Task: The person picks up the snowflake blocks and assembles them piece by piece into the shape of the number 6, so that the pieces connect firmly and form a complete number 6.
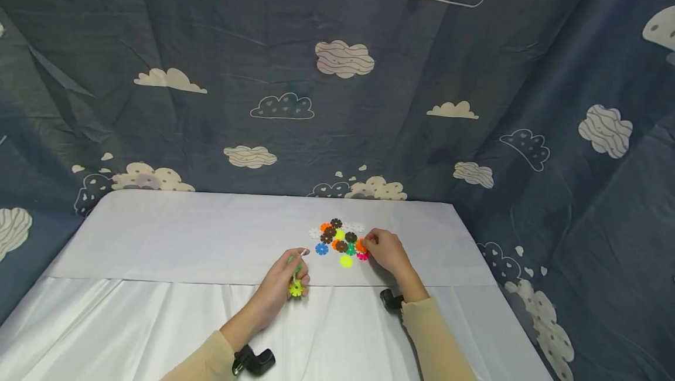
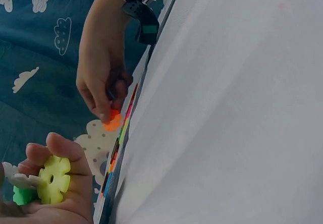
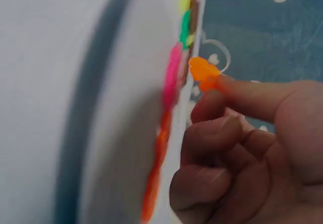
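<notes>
My left hand (image 1: 276, 284) holds a small linked cluster of notched, flower-shaped plastic discs. In the left wrist view the cluster shows a yellow disc (image 2: 54, 179), a white disc (image 2: 26, 180) and a green disc (image 2: 23, 196), partly hidden by the hand. At the right edge of the loose discs is my right hand (image 1: 390, 250). Its thumb and forefinger pinch an orange disc (image 3: 204, 72), raised off the cloth in the right wrist view. Just below it lies a pink disc (image 1: 362, 257), and beside that a green disc (image 1: 350, 249).
Several loose discs lie on the white-covered table, among them a blue disc (image 1: 321, 248), a yellow disc (image 1: 345, 261) and a brown disc (image 1: 336, 223). A dark cloud-print curtain (image 1: 221, 35) hangs behind the white cloth (image 1: 184, 234).
</notes>
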Motion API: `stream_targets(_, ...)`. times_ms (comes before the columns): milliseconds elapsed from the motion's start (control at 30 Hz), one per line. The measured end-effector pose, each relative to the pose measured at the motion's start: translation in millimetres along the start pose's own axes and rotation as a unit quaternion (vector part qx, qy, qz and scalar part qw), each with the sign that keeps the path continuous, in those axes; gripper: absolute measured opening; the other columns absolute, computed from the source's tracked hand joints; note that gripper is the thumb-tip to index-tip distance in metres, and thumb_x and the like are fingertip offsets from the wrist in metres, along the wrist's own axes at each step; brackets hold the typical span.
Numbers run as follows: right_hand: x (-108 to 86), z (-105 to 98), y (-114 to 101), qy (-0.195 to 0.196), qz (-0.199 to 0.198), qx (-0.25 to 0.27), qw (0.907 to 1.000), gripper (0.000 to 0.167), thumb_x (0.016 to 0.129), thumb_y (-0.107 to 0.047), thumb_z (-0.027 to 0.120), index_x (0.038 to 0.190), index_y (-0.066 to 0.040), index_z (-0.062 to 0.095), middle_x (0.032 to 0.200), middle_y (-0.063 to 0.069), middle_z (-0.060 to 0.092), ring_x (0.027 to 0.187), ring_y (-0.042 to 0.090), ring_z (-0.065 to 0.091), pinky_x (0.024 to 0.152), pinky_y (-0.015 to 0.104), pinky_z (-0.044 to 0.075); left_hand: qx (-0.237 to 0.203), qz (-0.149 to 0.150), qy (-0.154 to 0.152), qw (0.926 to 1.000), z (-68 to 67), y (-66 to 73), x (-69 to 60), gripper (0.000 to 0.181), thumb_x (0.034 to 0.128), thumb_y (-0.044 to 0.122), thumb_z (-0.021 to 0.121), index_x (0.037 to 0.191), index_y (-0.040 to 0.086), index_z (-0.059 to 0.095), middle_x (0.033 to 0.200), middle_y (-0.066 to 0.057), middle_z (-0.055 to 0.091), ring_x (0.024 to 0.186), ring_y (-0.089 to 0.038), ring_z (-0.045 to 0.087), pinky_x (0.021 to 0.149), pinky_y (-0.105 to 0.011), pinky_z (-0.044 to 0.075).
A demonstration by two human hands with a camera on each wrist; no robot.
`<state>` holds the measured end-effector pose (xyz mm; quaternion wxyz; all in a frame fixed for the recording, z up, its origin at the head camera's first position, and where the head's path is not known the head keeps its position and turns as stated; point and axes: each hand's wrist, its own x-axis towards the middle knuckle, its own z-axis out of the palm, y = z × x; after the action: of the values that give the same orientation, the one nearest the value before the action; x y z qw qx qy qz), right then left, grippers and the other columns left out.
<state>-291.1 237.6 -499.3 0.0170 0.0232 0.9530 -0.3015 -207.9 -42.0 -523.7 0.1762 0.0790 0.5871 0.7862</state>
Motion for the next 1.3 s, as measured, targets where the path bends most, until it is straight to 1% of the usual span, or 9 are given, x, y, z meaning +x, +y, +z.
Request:
stream_targets(100, -6.1, -4.1, -12.0, -0.038, -0.022, 0.078, 0.996, 0.017, 0.104, -0.021, 0.067, 0.098, -0.004, 0.069, 0.075, 0.004, 0.062, 0.064, 0.016, 0.051, 0.057, 0.025, 0.041, 0.014, 0.002, 0.011, 0.9998, 0.5, 0.5, 0.2, 0.05, 0.117, 0.036, 0.039, 0.153, 0.001, 0.04, 0.088, 0.001, 0.044, 0.078, -0.011, 0.049, 0.067, -0.024, 0.053)
stream_targets(233, -21.9, -7.7, -37.6, -0.089, -0.061, 0.186, 0.9766, 0.018, 0.107, -0.022, 0.064, 0.1, -0.005, 0.065, 0.069, 0.002, 0.054, 0.058, 0.015, 0.044, 0.052, 0.025, 0.036, 0.071, 0.024, 0.033, 0.9966, 2.4, 2.9, -1.3, 0.042, 0.1159, 0.029, 0.044, 0.15, 0.005, 0.047, 0.087, -0.001, 0.051, 0.075, -0.012, 0.052, 0.065, -0.023, 0.054)
stream_targets(300, -31.4, -6.5, -50.5, -0.102, -0.094, 0.215, 0.9669, 0.017, 0.107, -0.022, 0.063, 0.102, -0.005, 0.065, 0.07, 0.001, 0.053, 0.058, 0.013, 0.043, 0.052, 0.024, 0.036, 0.11, 0.046, 0.042, 0.992, 3.5, 3.8, -3.2, 0.039, 0.1153, 0.026, 0.047, 0.148, 0.006, 0.048, 0.087, -0.003, 0.054, 0.072, -0.012, 0.053, 0.063, -0.022, 0.052)
stream_targets(433, -46.9, -1.0, -70.0, -0.101, -0.18, 0.208, 0.9561, 0.015, 0.108, -0.02, 0.064, 0.104, -0.006, 0.065, 0.076, 0.008, 0.057, 0.061, 0.009, 0.046, 0.056, 0.021, 0.04, 0.158, 0.087, 0.041, 0.9827, 5.4, 6.0, -6.1, 0.036, 0.1148, 0.019, 0.048, 0.147, 0.003, 0.047, 0.082, -0.005, 0.053, 0.067, -0.012, 0.05, 0.059, -0.022, 0.046)
stream_targets(567, -56.5, 2.6, -79.8, -0.096, -0.219, 0.189, 0.9525, 0.014, 0.107, -0.021, 0.065, 0.104, -0.007, 0.065, 0.083, 0.02, 0.062, 0.063, 0.007, 0.047, 0.059, 0.021, 0.04, 0.174, 0.099, 0.03, 0.9792, 6.3, 6.1, -6.8, 0.034, 0.115, 0.017, 0.046, 0.146, 0.003, 0.047, 0.078, -0.004, 0.05, 0.064, -0.01, 0.048, 0.059, -0.02, 0.043)
stream_targets(700, -59.8, 3.9, -83.0, -0.098, -0.223, 0.181, 0.9527, 0.013, 0.107, -0.02, 0.065, 0.102, -0.008, 0.066, 0.089, 0.025, 0.064, 0.063, 0.007, 0.047, 0.06, 0.021, 0.04, 0.186, 0.101, 0.021, 0.9771, 5.9, 5.3, -6.5, 0.03, 0.1155, 0.018, 0.045, 0.143, 0.007, 0.048, 0.077, -0.003, 0.05, 0.062, -0.008, 0.048, 0.059, -0.021, 0.044)
stream_targets(900, -60.3, 4.9, -84.5, -0.09, -0.225, 0.173, 0.9547, 0.011, 0.106, -0.018, 0.066, 0.102, -0.008, 0.066, 0.094, 0.021, 0.067, 0.063, 0.006, 0.045, 0.059, 0.02, 0.04, 0.181, 0.093, 0.015, 0.9789, 5.3, 4.5, -5.9, 0.03, 0.1153, 0.023, 0.046, 0.142, 0.01, 0.049, 0.077, -0.003, 0.051, 0.062, -0.007, 0.048, 0.058, -0.02, 0.043)
stream_targets(1100, -59.5, 8.7, -84.5, -0.094, -0.221, 0.168, 0.9561, 0.009, 0.106, -0.016, 0.066, 0.1, -0.009, 0.067, 0.09, 0.021, 0.068, 0.061, 0.005, 0.043, 0.057, 0.021, 0.038, 0.177, 0.088, 0.005, 0.9803, 4.7, 3.1, -5.7, 0.034, 0.1156, 0.029, 0.046, 0.142, 0.008, 0.048, 0.08, -0.005, 0.051, 0.063, -0.008, 0.048, 0.057, -0.02, 0.044)
stream_targets(1300, -59.4, 13.3, -85.2, -0.093, -0.217, 0.178, 0.9554, 0.012, 0.104, -0.015, 0.069, 0.095, -0.008, 0.065, 0.074, 0.003, 0.057, 0.059, 0.005, 0.04, 0.056, 0.02, 0.036, 0.183, 0.087, -0.011, 0.9792, 5.4, 2.5, -7.4, 0.034, 0.1155, 0.026, 0.046, 0.143, 0.006, 0.047, 0.078, -0.002, 0.05, 0.062, -0.007, 0.048, 0.057, -0.02, 0.044)
